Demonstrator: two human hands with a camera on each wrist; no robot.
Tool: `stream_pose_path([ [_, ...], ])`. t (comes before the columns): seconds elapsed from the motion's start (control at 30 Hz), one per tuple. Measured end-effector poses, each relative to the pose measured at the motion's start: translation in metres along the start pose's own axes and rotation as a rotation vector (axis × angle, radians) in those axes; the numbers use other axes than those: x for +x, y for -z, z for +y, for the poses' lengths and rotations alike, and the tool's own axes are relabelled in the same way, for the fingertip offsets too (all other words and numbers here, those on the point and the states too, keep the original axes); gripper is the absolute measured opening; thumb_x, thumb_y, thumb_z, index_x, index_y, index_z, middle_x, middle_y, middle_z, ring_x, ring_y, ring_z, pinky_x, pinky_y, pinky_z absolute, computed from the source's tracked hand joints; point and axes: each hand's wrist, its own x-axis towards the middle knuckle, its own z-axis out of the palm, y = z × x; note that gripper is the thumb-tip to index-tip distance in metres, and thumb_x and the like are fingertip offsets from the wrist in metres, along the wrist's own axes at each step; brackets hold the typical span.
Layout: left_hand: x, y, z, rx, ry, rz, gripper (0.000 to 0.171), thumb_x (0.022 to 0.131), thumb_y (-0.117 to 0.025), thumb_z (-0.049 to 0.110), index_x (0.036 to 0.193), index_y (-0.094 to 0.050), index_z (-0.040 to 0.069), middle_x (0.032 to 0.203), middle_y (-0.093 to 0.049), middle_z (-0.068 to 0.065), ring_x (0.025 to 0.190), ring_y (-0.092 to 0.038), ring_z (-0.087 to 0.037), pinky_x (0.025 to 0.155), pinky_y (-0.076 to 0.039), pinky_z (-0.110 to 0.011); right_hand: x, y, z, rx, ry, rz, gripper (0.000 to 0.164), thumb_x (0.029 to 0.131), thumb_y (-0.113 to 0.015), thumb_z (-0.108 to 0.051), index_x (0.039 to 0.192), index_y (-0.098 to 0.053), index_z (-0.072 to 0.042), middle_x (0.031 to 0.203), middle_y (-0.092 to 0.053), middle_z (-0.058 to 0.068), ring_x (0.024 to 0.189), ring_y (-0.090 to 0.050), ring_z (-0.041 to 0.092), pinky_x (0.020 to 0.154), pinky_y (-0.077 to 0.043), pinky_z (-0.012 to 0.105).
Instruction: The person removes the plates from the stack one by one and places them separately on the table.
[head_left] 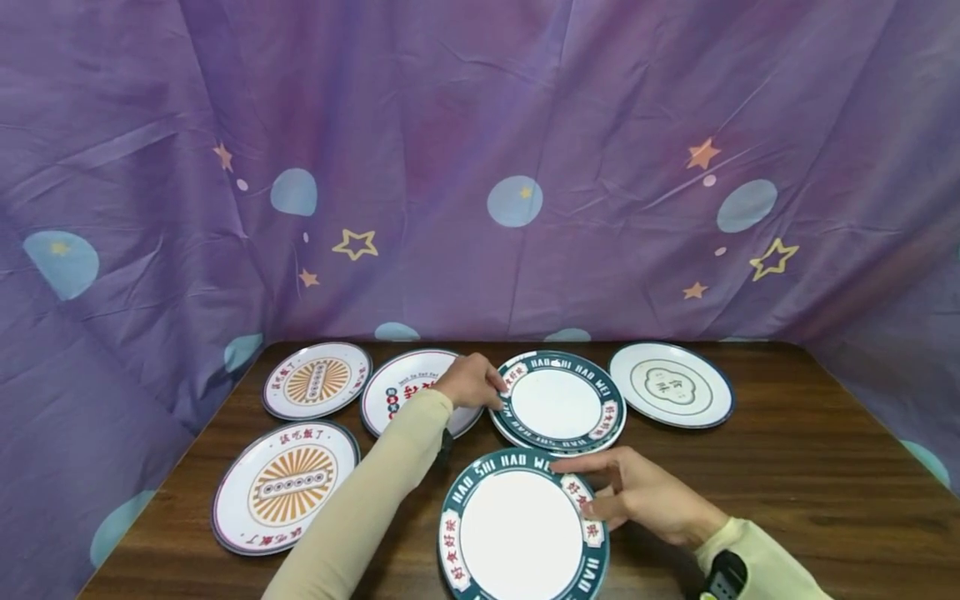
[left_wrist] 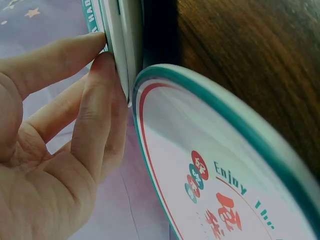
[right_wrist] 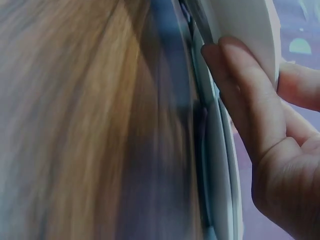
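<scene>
My right hand (head_left: 656,496) grips the right rim of a plate (head_left: 521,533) with a dark green, lettered border and white middle, close in front. Seen from the right wrist, the fingers lie against this plate's pale underside (right_wrist: 245,35) and the thumb is on the other side. My left hand (head_left: 472,383) reaches to the left rim of a small stack of matching green-rimmed plates (head_left: 558,404). In the left wrist view its thumb and fingertips pinch at the stack's edge (left_wrist: 116,45). A white plate with red lettering (left_wrist: 210,190) lies beside that stack, partly covered by the left arm in the head view.
Two white plates with orange sunburst prints, one at the back left (head_left: 288,396) and one nearer (head_left: 262,508), lie on the brown wooden table (head_left: 810,500). At the back right is a white plate with a cloud-shaped emblem (head_left: 693,408). A purple cloth (head_left: 450,275) hangs behind.
</scene>
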Motion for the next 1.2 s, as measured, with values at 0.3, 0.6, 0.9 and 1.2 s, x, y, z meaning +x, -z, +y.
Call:
stream_pose_path([
  [0.3, 0.004, 0.0, 0.002, 0.037, 0.015, -0.014, 0.028, 0.072, -0.086, 0.012, 0.099, -0.08, 0.013, 0.109, -0.077, -0.004, 0.105, -0.063, -0.019, 0.099, -0.05, -0.031, 0.017, -0.021, 0.004, 0.023, -0.051, 0.048, 0.064, 0.083, -0.066, 0.004, 0.145, -0.047, 0.006, 0.128, -0.061, 0.021, 0.093, -0.072, 0.025, 0.077, -0.062, 0.042],
  [0.6, 0.007, -0.001, 0.005, 0.074, 0.042, -0.012, 0.029, 0.07, -0.088, 0.013, 0.097, -0.08, 0.015, 0.118, -0.074, -0.006, 0.115, -0.061, -0.024, 0.104, -0.048, -0.034, 0.028, -0.043, 0.005, 0.008, -0.051, 0.095, 0.065, 0.081, -0.068, 0.007, 0.143, -0.047, 0.009, 0.102, -0.073, 0.02, 0.079, -0.073, 0.017, 0.073, -0.063, 0.036],
  [0.9, 0.006, 0.001, 0.006, 0.085, 0.037, -0.001, 0.029, 0.07, -0.088, 0.014, 0.098, -0.081, 0.015, 0.12, -0.074, -0.007, 0.117, -0.061, -0.025, 0.105, -0.048, -0.034, 0.045, -0.055, -0.015, -0.606, 0.043, 0.043, 0.069, 0.073, -0.083, -0.005, 0.138, -0.058, -0.002, 0.126, -0.066, 0.013, 0.079, -0.06, 0.005, 0.065, -0.051, 0.019],
  [1.2, 0.005, 0.0, 0.006, 0.086, 0.028, -0.001, 0.028, 0.071, -0.087, 0.013, 0.098, -0.08, 0.014, 0.122, -0.073, -0.008, 0.119, -0.061, -0.025, 0.106, -0.048, -0.035, 0.057, -0.066, -0.022, -0.802, 0.081, 0.063, 0.067, 0.065, -0.088, -0.007, 0.128, -0.065, -0.006, 0.122, -0.067, 0.007, 0.095, -0.061, 0.01, 0.081, -0.054, 0.022],
])
